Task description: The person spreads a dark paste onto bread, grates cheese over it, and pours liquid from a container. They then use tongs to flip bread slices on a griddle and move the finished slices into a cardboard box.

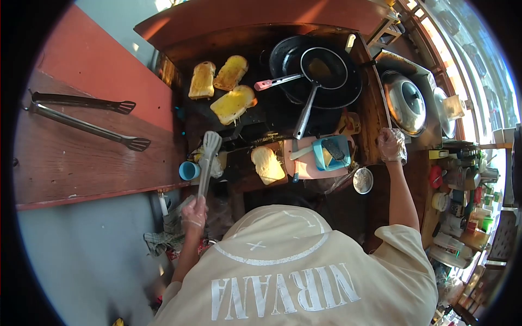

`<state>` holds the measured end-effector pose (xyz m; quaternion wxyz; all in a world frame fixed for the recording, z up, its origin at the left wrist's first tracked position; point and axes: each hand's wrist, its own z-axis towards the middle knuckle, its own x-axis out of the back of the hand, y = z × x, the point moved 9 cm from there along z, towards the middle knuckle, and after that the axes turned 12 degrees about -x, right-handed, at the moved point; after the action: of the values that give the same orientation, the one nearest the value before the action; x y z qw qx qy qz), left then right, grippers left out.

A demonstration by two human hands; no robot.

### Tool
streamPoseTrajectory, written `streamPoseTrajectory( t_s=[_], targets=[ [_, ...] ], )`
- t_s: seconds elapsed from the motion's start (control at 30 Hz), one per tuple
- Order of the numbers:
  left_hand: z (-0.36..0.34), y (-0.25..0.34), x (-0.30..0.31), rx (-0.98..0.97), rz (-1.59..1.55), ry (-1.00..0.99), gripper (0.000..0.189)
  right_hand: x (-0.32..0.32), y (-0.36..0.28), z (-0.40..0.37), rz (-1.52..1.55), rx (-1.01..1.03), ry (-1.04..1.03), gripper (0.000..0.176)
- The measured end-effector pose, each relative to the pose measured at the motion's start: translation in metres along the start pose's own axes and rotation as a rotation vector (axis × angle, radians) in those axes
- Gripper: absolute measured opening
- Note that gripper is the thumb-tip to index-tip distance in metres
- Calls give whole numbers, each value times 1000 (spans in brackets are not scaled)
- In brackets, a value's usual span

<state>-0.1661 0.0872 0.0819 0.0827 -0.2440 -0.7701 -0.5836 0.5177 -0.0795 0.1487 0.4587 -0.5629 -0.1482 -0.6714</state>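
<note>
Item: tongs (pixel 208 158), metal, long-armed, scalloped heads. Location: in my left grip (pixel 194 212), which is closed around the handle end. The heads point toward the front edge of the griddle (pixel 187 111), above a blue cup (pixel 188 170), and nothing shows between them. Handling, by my judgement: light, stiff and springy, and likely greasy, so they are best held well back on the arms, away from the heat. Nearby goods: three toasted slices (pixel 231 89) on the griddle and one paler bread slice (pixel 268 164) beside a pink cutting board (pixel 307 165). All look soft and buttered and would probably tear, so they want pinching across the crust edge, lightly. Right grip (pixel 391 145): gloved, resting on the table (pixel 375 117) edge near a domed lid (pixel 405 102). I cannot tell whether it clasps the edge or merely rests there. Spare tongs (pixel 87 117) lie well apart to the left.
</note>
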Motion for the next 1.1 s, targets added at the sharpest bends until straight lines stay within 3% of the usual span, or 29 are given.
streamPoseTrajectory(
  t_s=[0.07, 0.13, 0.27, 0.33, 0.4, 0.47, 0.53, 0.6, 0.67, 0.73, 0.93, 1.03, 1.1],
  targets=[
    [22, 6, 3, 15, 33, -19, 30, 11, -17, -3, -2, 141, 121, 8],
    [46, 13, 5, -116, 181, -21, 29, 8, -16, 0, 9, 116, 114, 9],
    [51, 2, 5, -135, 93, 33, 28, 6, -10, -5, -63, -11, -22, 13],
    [28, 5, 5, -308, 182, -70, 30, 4, -8, -7, -71, 81, 64, 11],
    [-4, 64, -3, -672, 326, 44, 31, -10, 14, -13, -28, 65, 59, 16],
    [-13, 147, -7, -682, 557, 12, 30, -43, 52, -12, 13, -14, -45, 13],
    [-15, 241, -8, -1025, 968, 179, 28, -79, 92, -9, 229, -114, -189, 14],
    [-37, 342, 8, -1383, 1135, 422, 25, -53, 60, -8, 339, -106, -98, 12],
    [-66, 416, 34, -1593, 1175, 585, 22, -4, 4, -10, -83, 63, 55, 10],
    [-81, 460, 59, -1719, 1341, 749, 24, 3, 0, -8, -52, 78, 71, 10],
    [-100, 488, 136, -1757, 1616, 870, 21, 6, 1, -9, 5, 55, 84, 13],
    [-73, 474, 154, -1765, 1570, 614, 19, 15, -8, -9, -12, 14, 25, 14],
    [-61, 464, 158, -1769, 1600, 569, 18, 13, -4, -9, 0, -4, 14, 12]
  ],
)
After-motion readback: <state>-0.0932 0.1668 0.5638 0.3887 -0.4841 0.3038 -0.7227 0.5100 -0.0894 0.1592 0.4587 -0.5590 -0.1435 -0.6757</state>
